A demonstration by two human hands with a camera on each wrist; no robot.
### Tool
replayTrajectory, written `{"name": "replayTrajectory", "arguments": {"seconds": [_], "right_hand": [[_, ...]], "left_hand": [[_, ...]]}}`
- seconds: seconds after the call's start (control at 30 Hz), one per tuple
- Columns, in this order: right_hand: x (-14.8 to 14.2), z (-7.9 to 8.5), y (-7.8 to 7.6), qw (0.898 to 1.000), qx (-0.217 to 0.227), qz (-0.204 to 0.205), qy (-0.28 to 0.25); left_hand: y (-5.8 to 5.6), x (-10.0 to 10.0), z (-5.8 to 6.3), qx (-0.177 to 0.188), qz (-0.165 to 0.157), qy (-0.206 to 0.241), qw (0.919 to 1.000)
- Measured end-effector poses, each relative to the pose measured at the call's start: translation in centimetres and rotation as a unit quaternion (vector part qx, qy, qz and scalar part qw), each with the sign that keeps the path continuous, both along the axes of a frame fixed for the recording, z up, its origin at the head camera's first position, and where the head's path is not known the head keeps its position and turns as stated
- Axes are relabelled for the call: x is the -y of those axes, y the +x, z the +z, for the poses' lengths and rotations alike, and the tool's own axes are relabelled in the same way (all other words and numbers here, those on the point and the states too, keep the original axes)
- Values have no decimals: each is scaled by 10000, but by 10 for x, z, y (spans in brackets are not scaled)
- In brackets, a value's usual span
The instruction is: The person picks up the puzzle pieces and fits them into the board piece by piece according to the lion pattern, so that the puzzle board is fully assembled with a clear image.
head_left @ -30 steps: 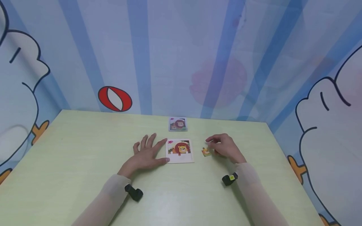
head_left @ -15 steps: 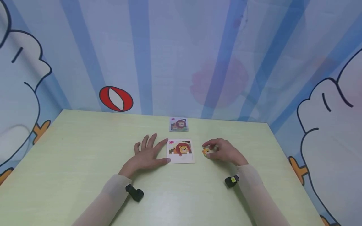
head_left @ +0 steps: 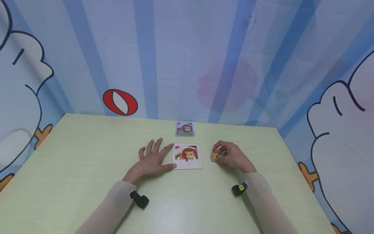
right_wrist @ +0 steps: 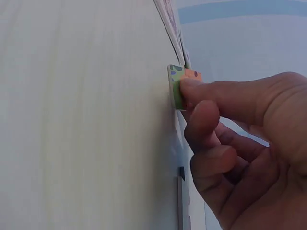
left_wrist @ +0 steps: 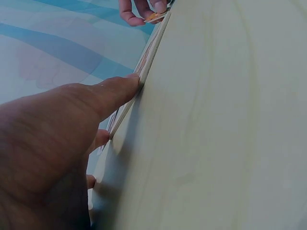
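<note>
A square white-framed puzzle board [head_left: 187, 164] lies mid-table in the head view, its upper part showing a lion picture and its lower part white. My left hand [head_left: 150, 164] is spread on the table, with thumb and index fingertip against the board's left edge. In the left wrist view, that thumb [left_wrist: 117, 93] touches the edge. To the board's right, my right hand [head_left: 232, 157] pinches a small puzzle piece [head_left: 214, 156] between thumb and fingers. The right wrist view shows the puzzle piece [right_wrist: 177, 88] tilted, green and orange; its far side is hidden by the fingers.
Behind the board, a small square lion picture [head_left: 184, 129] lies near the far edge of the pale table [head_left: 96, 139]. A blue striped backdrop [head_left: 181, 65] rises along the back. Dark wrist cameras sit at both cuffs.
My right hand has come down on the puzzle piece, which lay on the table, and now grips it, tilted. The left hand and the board hold their places.
</note>
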State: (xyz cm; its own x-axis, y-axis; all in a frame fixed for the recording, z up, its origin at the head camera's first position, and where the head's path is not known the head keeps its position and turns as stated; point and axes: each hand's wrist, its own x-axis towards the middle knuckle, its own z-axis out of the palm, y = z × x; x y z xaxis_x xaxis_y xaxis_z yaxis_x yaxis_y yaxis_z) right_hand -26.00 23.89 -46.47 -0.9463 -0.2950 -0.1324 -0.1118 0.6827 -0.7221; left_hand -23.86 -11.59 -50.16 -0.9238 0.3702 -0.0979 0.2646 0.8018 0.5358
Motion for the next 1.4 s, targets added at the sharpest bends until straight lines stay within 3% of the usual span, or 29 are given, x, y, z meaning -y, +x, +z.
{"name": "replayTrajectory", "arguments": {"seconds": [0.2,0.5,0.9,1.23,1.4], "right_hand": [[2,-1,0,9991,173,-186,-347],[17,5,1,9943,410,-287,-941],[50,4,2,9923,376,249,-1153],[79,0,0,9919,320,467,-1136],[88,-2,0,9909,366,508,-1189]], "left_hand": [[1,0,2,46,-22,-23,10000],[4,3,17,228,-156,-91,9996],[4,3,16,250,-141,-63,9996],[2,3,5,152,-105,41,9998],[2,3,11,222,-148,50,9996]]}}
